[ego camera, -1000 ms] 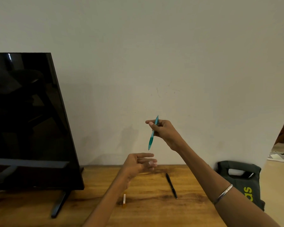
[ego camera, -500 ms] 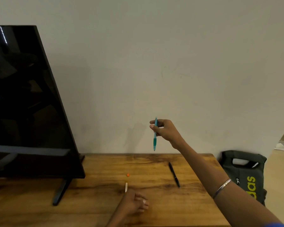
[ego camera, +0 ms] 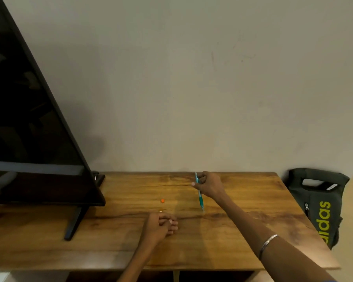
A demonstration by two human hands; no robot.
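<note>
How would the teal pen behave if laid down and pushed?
The teal pen looks thin and straight, so probably stiff and light: the right hand pinches it. Its slim barrel may roll on the flat table.

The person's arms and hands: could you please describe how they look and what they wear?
The left arm and right arm are bare as far as visible. The right arm wears a thin silver bangle. The left hand and right hand are ungloved.
</note>
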